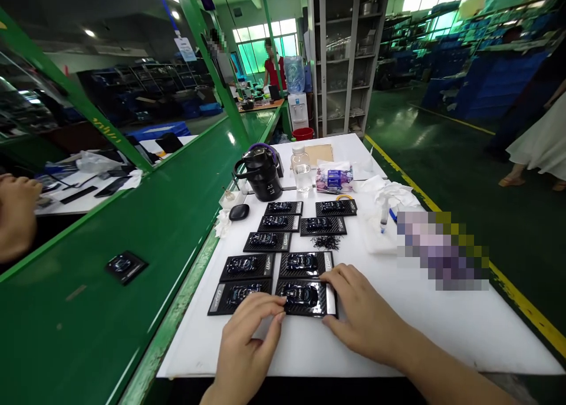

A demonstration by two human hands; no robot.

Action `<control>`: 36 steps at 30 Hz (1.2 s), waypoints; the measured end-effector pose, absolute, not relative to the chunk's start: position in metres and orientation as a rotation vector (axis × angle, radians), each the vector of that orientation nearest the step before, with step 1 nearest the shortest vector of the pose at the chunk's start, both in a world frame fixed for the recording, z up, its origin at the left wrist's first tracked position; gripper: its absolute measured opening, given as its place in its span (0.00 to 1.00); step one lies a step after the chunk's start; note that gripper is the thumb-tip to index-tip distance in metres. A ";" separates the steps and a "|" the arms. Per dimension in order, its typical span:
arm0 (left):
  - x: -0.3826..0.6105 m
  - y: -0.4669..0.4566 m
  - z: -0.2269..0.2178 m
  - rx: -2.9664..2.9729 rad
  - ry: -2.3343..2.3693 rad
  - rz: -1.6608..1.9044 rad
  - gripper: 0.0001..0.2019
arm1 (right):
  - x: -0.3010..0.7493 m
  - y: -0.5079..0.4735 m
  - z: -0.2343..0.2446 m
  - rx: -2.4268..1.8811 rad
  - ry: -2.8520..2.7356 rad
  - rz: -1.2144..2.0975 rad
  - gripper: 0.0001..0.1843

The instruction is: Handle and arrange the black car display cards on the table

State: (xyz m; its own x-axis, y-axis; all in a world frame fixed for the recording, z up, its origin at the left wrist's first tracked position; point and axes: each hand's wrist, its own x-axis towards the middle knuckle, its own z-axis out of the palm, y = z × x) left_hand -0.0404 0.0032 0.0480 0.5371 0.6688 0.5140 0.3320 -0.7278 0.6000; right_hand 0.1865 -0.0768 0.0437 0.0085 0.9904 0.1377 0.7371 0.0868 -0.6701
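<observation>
A dark toy car on a black carbon-patterned base [303, 310] lies flat on the white table in front of me. My right hand [358, 308] grips the silver-labelled right end of this base between thumb and fingers. At the car's left end, my left hand [252, 331] has its thumb and index fingertips pinched together. Whatever may be between those fingertips is too small to make out. Another car on a base [221, 293] is partly hidden behind the left hand. Several more such cars on bases [300, 263] lie beyond, beside a pile of small black strips [326, 241].
At the back stand a black jug [263, 178], a clear bottle [302, 172] and a tissue pack [335, 180]. A syringe [384, 219] is on the right, a black oval case [239, 211] on the left. One car on a base [126, 266] rests on the green conveyor [88, 322].
</observation>
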 end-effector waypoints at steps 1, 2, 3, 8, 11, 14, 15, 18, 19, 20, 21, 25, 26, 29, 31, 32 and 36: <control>-0.040 0.001 0.044 2.357 0.815 1.059 0.07 | 0.187 -0.077 0.044 -1.692 -1.788 0.552 0.26; -0.039 0.000 0.042 2.367 0.813 1.065 0.07 | 0.187 -0.077 0.044 -1.679 -1.796 0.546 0.26; -0.037 0.000 0.040 2.376 0.809 1.073 0.07 | 0.188 -0.079 0.043 -1.663 -1.806 0.536 0.26; -0.025 -0.004 0.044 2.427 0.855 1.124 0.07 | 0.187 -0.091 0.040 -1.577 -1.844 0.477 0.25; -0.016 -0.009 0.042 2.456 0.895 1.107 0.06 | 0.183 -0.101 0.039 -1.585 -1.834 0.470 0.22; -0.011 -0.013 0.036 2.481 0.876 1.061 0.07 | 0.180 -0.109 0.037 -1.605 -1.830 0.463 0.24; -0.010 -0.014 0.033 2.495 0.861 1.047 0.07 | 0.180 -0.111 0.036 -1.602 -1.841 0.464 0.26; -0.008 -0.014 0.028 2.536 0.839 1.013 0.07 | 0.180 -0.114 0.035 -1.583 -1.883 0.480 0.28; -0.008 -0.014 0.027 2.548 0.841 1.008 0.07 | 0.181 -0.114 0.035 -1.584 -1.890 0.490 0.27; -0.007 -0.013 0.027 2.559 0.842 1.004 0.07 | 0.181 -0.114 0.035 -1.587 -1.895 0.497 0.27; -0.007 -0.013 0.027 2.568 0.847 1.000 0.07 | 0.182 -0.114 0.035 -1.589 -1.900 0.498 0.27; -0.005 -0.015 0.027 2.584 0.875 1.004 0.07 | 0.183 -0.112 0.039 -1.566 -1.942 0.469 0.25; -0.004 -0.016 0.028 2.578 0.884 0.998 0.07 | 0.183 -0.112 0.040 -1.562 -1.953 0.460 0.24; -0.003 -0.017 0.030 2.503 0.920 0.927 0.07 | 0.181 -0.112 0.041 -1.564 -1.991 0.409 0.23; -0.001 -0.017 0.032 2.392 0.979 0.850 0.07 | 0.180 -0.112 0.040 -1.561 -2.029 0.348 0.23; 0.000 -0.016 0.033 2.324 1.016 0.818 0.06 | 0.180 -0.112 0.039 -1.555 -2.051 0.317 0.24; 0.002 -0.012 0.038 2.050 1.142 0.787 0.04 | 0.179 -0.111 0.035 -1.532 -2.115 0.228 0.24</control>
